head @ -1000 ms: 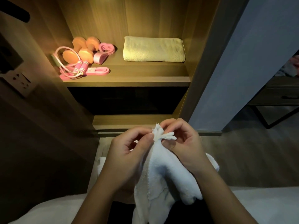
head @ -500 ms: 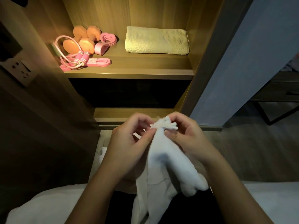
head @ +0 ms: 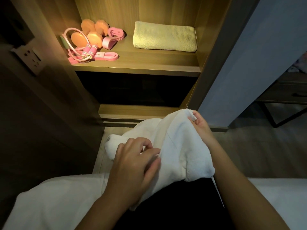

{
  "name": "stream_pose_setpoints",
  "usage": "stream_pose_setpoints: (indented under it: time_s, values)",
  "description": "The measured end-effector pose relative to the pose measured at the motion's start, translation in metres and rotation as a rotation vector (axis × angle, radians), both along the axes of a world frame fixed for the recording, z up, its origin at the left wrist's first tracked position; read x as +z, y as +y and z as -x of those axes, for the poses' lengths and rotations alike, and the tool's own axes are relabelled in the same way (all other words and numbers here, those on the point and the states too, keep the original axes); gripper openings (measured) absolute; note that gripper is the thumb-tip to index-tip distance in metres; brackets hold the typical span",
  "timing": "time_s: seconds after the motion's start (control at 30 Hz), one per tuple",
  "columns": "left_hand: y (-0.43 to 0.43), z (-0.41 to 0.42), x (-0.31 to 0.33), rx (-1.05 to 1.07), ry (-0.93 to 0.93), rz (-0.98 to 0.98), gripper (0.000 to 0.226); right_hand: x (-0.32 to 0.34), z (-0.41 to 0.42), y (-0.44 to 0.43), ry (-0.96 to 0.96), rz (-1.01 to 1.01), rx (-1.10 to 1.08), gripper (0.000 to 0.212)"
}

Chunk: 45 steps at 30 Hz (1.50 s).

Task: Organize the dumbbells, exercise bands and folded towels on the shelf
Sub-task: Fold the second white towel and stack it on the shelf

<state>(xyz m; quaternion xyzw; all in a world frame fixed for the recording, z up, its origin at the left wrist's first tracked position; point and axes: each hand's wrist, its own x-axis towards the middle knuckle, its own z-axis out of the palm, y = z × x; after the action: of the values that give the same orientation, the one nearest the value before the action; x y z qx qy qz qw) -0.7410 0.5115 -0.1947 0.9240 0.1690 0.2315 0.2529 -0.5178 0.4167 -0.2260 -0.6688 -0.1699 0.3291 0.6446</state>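
1. Towels are in two places: a white towel (head: 179,146) is held in both hands at about 6 o'clock of the view, and a folded yellow towel (head: 164,37) lies flat on the lit shelf (head: 149,63) at about 12 o'clock.
2. The right hand (head: 200,124) is closed on one corner of the white towel and holds it up, at about 3 o'clock from the left hand.
3. The left hand (head: 132,165) pinches the edge of the same towel between thumb and fingers, lower than the right hand.
4. The white cloth hangs loose and unfolded between the two hands, and one end falls toward the dark lap.
5. Two orange dumbbells (head: 90,34) lie side by side on the shelf at about 11 o'clock, well apart from the yellow towel.
6. A pink band (head: 113,39), folded in loops, touches the dumbbells on their 3 o'clock side.
7. A flat pink band (head: 106,56) lies near the front edge of the shelf.
8. A pink rope with handles (head: 90,50) is coiled around and in front of the dumbbells, and it lies over the flat band.
9. A wall socket (head: 32,58) is seen at about 9 o'clock, on the dark panel beside the shelf.
10. The compartment below the lit shelf is dark, and I cannot tell what is inside.
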Motion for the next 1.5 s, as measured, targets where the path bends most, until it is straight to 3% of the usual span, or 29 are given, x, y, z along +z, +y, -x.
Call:
stream_pose_setpoints:
  time_s: [0.17, 0.3, 0.4, 0.53, 0.67, 0.77, 0.9, 0.97, 1.07, 1.13, 1.3, 1.5]
  values:
    - [-0.022, 0.004, -0.001, -0.286, 0.029, -0.061, 0.026, 0.0, -0.004, -0.001, -0.021, 0.009, -0.022, 0.014]
    - [-0.032, 0.004, -0.003, -0.36, 0.146, -0.029, 0.031, -0.004, -0.007, -0.005, 0.003, 0.004, -0.028, 0.01]
    - [-0.036, 0.004, -0.001, -0.311, 0.161, -0.015, 0.019, -0.005, -0.008, -0.004, 0.005, 0.011, -0.041, 0.013]
    - [-0.041, 0.014, -0.001, -0.194, 0.126, 0.04, 0.022, -0.008, -0.012, -0.007, 0.021, -0.027, -0.101, 0.04]
    - [-0.047, 0.03, -0.011, -0.132, -0.001, 0.03, 0.023, -0.013, -0.018, -0.009, 0.047, -0.024, -0.174, 0.007]
    - [-0.051, 0.037, -0.016, -0.071, -0.039, 0.034, 0.028, -0.011, -0.021, -0.009, 0.078, -0.008, -0.215, 0.007]
    - [-0.051, 0.041, -0.017, 0.059, -0.014, 0.205, 0.04, -0.01, -0.022, -0.007, 0.1, 0.012, -0.232, 0.008]
    - [-0.047, 0.037, -0.011, 0.135, 0.076, 0.249, 0.045, -0.01, -0.02, -0.008, 0.107, -0.01, -0.228, 0.004]
    - [-0.04, 0.03, -0.007, 0.152, 0.3, 0.249, 0.043, -0.005, -0.014, -0.009, 0.077, -0.033, -0.181, 0.028]
    - [-0.031, 0.027, -0.004, 0.133, 0.404, 0.206, 0.041, -0.005, -0.015, -0.01, 0.07, -0.027, -0.177, 0.026]
    - [0.005, 0.013, 0.004, -0.077, 0.6, 0.012, 0.04, 0.005, -0.019, -0.014, 0.108, -0.069, -0.154, 0.024]
    - [0.025, 0.01, 0.003, -0.364, 0.697, -0.238, 0.04, 0.019, -0.029, -0.011, 0.051, -0.073, -0.102, 0.033]
